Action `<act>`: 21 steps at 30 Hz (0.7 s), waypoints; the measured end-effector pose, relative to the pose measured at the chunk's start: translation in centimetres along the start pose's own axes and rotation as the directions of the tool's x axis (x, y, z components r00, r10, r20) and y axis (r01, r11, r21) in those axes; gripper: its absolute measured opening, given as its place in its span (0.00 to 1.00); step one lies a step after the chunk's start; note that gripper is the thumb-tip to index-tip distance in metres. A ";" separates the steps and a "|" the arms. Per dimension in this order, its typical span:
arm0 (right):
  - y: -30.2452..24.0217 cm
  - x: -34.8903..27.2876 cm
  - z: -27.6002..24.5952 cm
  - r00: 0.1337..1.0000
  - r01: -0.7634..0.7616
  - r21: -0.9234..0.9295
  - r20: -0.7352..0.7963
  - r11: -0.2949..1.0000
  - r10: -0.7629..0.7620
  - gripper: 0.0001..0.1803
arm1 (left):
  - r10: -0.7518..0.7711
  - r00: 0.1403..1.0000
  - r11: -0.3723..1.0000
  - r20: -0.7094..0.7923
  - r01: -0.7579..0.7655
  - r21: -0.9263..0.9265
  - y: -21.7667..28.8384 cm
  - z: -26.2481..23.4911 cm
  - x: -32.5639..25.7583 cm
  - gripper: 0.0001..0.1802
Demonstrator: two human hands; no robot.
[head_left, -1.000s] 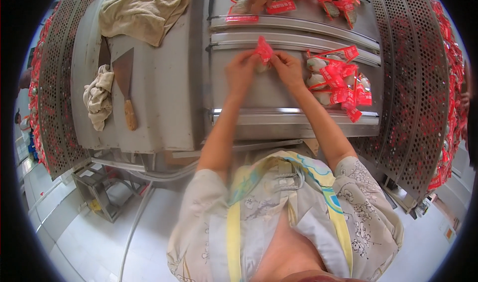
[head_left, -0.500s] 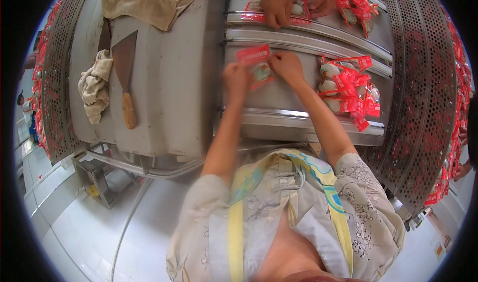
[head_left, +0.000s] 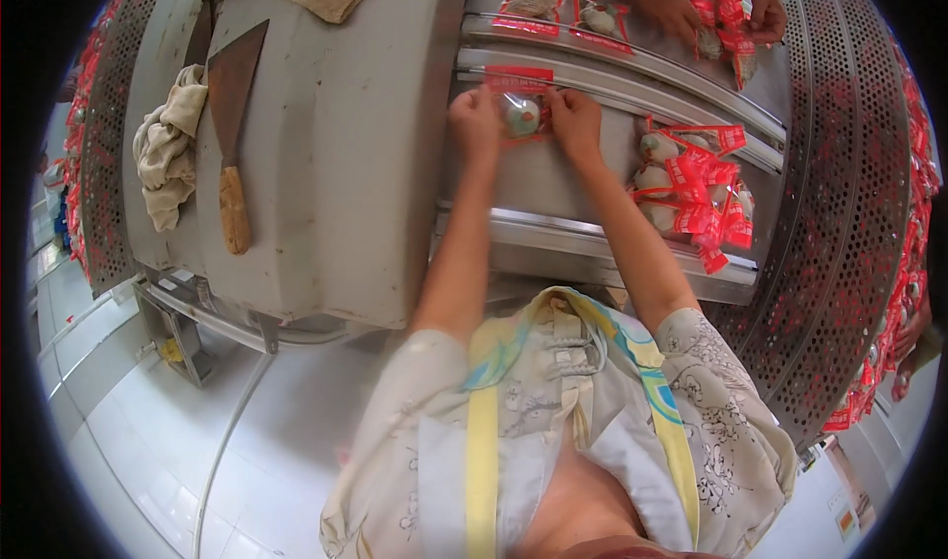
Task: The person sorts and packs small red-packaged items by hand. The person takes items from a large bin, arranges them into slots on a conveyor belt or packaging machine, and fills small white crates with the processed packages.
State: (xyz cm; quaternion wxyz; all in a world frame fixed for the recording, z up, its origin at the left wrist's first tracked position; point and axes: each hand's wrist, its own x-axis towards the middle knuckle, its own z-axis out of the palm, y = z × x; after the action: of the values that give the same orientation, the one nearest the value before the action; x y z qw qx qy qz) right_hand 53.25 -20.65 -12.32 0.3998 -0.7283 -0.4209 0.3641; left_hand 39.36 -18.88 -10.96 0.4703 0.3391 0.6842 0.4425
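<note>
Between my two hands is a red and clear plastic pouch (head_left: 521, 110) with a pale, egg-like round item inside. My left hand (head_left: 476, 122) is closed on the pouch's left edge, and my right hand (head_left: 575, 122) pinches its right edge. The pouch's red upper band lies against the metal rail at the back of the tray (head_left: 553, 179). Right of my right hand, a heap of similar filled pouches (head_left: 691, 189) rests on the same metal surface.
Across the rails, a co-worker's hands (head_left: 681, 11) are at another pouch heap (head_left: 726, 31); two pouches (head_left: 568, 14) lie beside them. At left are a wooden-handled scraper (head_left: 234, 154) and a crumpled cloth (head_left: 170, 149). A perforated metal guard (head_left: 839, 184) stands at right.
My hands have drawn the pouch level and up against the back rail. The co-worker's hands have moved right, from the laid pouches to their heap. The view has shifted slightly.
</note>
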 end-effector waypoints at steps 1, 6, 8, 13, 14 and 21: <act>-0.1 0.0 0.0 0.995 -0.097 0.195 0.040 0.976 0.091 0.15 | 0.001 1.000 1.000 0.003 -0.001 0.003 0.0 0.1 0.2 0.13; -2.6 -0.6 -1.9 0.979 -0.199 0.359 0.121 0.912 0.166 0.11 | 0.280 0.956 0.946 -0.084 -0.261 0.191 -0.2 0.0 0.7 0.12; -3.9 -0.3 -2.8 0.920 0.288 -0.308 -0.176 0.907 -0.351 0.09 | 0.251 0.967 0.943 -0.043 -0.234 0.236 -0.2 -0.1 1.0 0.10; -6.7 3.4 -2.1 0.890 0.372 -0.510 -0.041 0.776 -0.454 0.09 | 0.354 0.932 0.917 -0.078 -0.330 0.224 0.7 0.2 2.2 0.08; -7.0 3.8 -1.9 0.897 0.373 -0.506 -0.018 0.778 -0.442 0.10 | 0.400 0.912 0.901 -0.091 -0.372 0.224 1.3 0.2 2.2 0.08; -6.4 1.3 -4.4 0.870 0.424 -0.369 -0.086 0.827 -0.485 0.09 | 0.706 0.705 0.684 -0.068 -0.653 0.325 6.1 2.2 -2.8 0.11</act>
State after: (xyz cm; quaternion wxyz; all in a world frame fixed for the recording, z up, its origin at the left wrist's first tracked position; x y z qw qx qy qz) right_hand 55.53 -18.62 -5.06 0.3796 -0.6934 -0.6017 0.1143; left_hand 42.65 -18.36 -4.71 0.1527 0.5879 0.6044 0.5154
